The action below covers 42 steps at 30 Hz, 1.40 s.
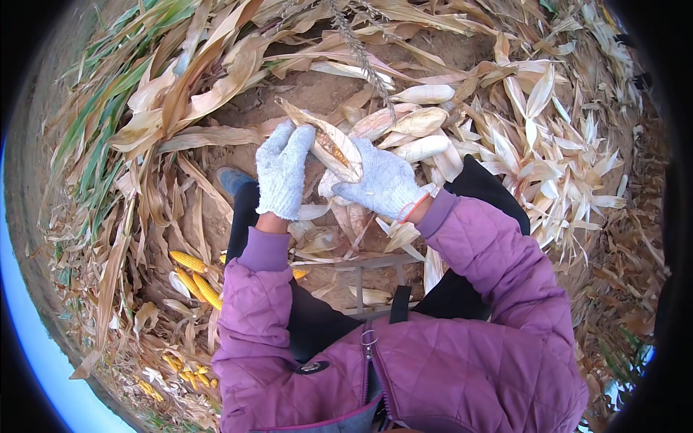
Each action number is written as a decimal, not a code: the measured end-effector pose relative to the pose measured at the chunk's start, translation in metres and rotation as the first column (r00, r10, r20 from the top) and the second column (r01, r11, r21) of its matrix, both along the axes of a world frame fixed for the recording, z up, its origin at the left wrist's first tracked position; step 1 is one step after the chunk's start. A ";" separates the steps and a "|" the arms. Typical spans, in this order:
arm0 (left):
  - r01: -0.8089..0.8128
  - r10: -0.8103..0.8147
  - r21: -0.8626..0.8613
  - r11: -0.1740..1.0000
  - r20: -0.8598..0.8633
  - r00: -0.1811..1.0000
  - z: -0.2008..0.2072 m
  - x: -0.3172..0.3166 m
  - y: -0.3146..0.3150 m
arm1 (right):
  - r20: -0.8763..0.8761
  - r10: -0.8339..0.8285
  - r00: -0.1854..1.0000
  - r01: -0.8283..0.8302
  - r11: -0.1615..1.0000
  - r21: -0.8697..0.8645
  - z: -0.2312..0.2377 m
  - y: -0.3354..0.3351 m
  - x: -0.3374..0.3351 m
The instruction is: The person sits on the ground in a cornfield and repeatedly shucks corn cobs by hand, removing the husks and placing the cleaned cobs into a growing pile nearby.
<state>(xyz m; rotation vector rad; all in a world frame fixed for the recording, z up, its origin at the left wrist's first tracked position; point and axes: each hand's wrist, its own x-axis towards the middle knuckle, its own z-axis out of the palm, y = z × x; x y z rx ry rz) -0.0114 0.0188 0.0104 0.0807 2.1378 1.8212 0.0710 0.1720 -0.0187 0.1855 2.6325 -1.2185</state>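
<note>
Husking apparently under way; right hand (381, 179) grasps the partly opened corn ear (336, 150) above bare soil (303, 92); left hand (284, 170) at its husk (306, 117), grip unclear; peeling next calls for a firm pinch.

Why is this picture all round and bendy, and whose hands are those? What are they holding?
Those hands belong to a person, not a machine. The person wears a camera on their head, pointing down, so we see almost what they see. Its very wide lens makes straight things bend near the edge.

The person wears a purple quilted jacket and pale knitted gloves. The right hand holds an ear of corn whose dry husk is partly open, showing kernels. The left hand is close beside it; whether it grips the husk is hard to tell.

On the brown soil lie dry leaves, more ears in pale husks and, at the left, bare yellow ears.
</note>
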 end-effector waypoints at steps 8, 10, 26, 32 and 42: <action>0.010 -0.019 -0.112 0.994 -0.076 0.997 -0.002 -0.004 -0.010 | -0.055 0.007 0.998 -0.003 0.997 0.078 -0.009 -0.002 0.001; -0.051 0.052 0.012 0.999 -0.041 0.998 -0.011 -0.005 -0.014 | -0.018 0.038 0.999 -0.037 0.998 0.050 0.008 0.000 -0.004; -0.011 0.011 -0.017 1.000 -0.007 1.000 0.001 0.015 0.004 | -0.353 -0.182 0.918 0.141 0.980 -0.137 0.003 0.004 -0.008; 0.087 -0.113 -0.166 0.982 -0.159 0.981 -0.004 0.014 0.003 | -0.416 -0.070 0.906 0.061 0.997 -0.037 -0.002 0.011 -0.009; 0.134 -0.139 -0.093 0.987 -0.043 0.989 0.000 0.016 0.004 | -0.454 -0.061 0.889 0.043 0.998 -0.049 -0.008 0.016 -0.014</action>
